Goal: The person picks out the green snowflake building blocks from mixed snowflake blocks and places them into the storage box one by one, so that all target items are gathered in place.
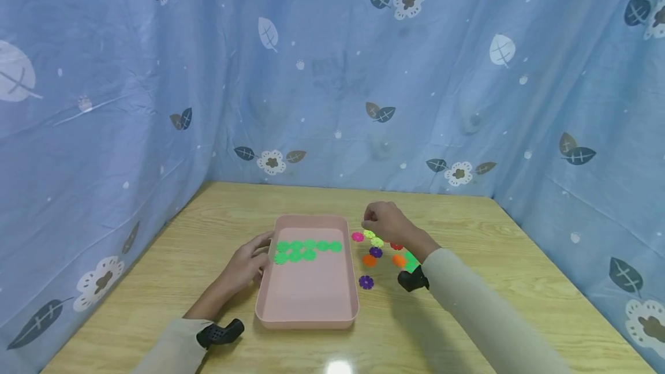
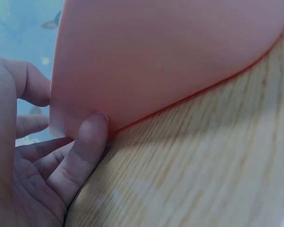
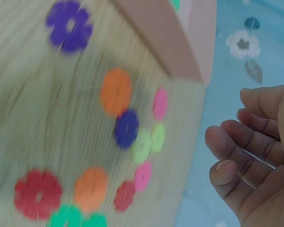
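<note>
A pink tray (image 1: 306,299) lies on the wooden table, with several green flower-shaped plastic discs (image 1: 309,255) in two rows inside it. My left hand (image 1: 248,261) holds the tray's left side near its far corner. In the left wrist view, the thumb (image 2: 92,135) lies on the outer wall and bent fingers touch the edge. My right hand (image 1: 391,225) hovers above loose flower discs to the right of the tray. The right wrist view shows its fingers (image 3: 246,135) loosely bent, with nothing between them. Below it are yellow-green discs (image 3: 142,146) and a pink disc (image 3: 160,104).
Purple (image 1: 366,282), orange (image 1: 369,260), red (image 3: 38,194) and green discs (image 3: 66,216) lie scattered on the table (image 1: 441,333) right of the tray. A blue patterned curtain (image 1: 332,74) surrounds the table's back and sides. Each wrist wears a black device (image 1: 220,333).
</note>
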The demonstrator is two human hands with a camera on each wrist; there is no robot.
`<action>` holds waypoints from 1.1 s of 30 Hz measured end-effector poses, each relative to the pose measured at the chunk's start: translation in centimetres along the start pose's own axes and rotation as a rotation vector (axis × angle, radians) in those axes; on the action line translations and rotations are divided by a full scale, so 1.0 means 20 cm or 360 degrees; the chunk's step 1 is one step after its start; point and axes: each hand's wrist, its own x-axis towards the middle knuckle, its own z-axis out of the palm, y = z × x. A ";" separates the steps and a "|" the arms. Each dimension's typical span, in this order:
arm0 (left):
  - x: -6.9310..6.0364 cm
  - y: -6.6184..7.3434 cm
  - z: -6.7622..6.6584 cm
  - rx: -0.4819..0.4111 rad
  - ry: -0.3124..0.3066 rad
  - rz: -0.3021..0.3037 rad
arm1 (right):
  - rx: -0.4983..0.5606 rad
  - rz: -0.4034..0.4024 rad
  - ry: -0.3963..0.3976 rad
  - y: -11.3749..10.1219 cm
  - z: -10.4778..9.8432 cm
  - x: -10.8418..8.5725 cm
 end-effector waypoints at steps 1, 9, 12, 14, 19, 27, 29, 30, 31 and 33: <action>0.00 0.00 0.00 0.0002 0.0001 -0.0002 | -0.0003 0.0007 0.0003 0.03 -0.01 -0.01; -0.03 -0.01 -0.01 -0.0013 0.0020 -0.0018 | -0.0020 0.0041 0.0004 0.20 -0.05 -0.08; -0.03 -0.01 -0.02 -0.0018 0.0025 -0.0026 | -0.0040 0.0037 -0.0029 0.24 -0.06 -0.11; -0.03 -0.02 -0.02 -0.0017 0.0029 -0.0020 | -0.0054 0.0026 -0.0040 0.27 -0.06 -0.13; -0.02 -0.02 -0.03 -0.0022 0.0012 0.0003 | -0.0139 -0.0044 -0.0089 0.33 -0.05 -0.19; -0.01 -0.01 -0.03 -0.0023 0.0020 0.0012 | -0.0055 -0.0078 -0.0225 0.46 -0.04 -0.27; 0.00 -0.01 -0.02 -0.0026 0.0011 0.0012 | -0.0018 -0.0084 -0.0248 0.50 -0.03 -0.29; 0.00 -0.01 -0.02 -0.0027 0.0004 0.0008 | 0.0012 -0.0077 -0.0252 0.51 -0.03 -0.29; 0.00 -0.01 -0.02 -0.0026 -0.0008 0.0004 | 0.0045 -0.0067 -0.0251 0.53 -0.03 -0.30; 0.01 0.00 -0.01 -0.0009 -0.0013 0.0004 | 0.0109 -0.0037 -0.0241 0.55 -0.02 -0.31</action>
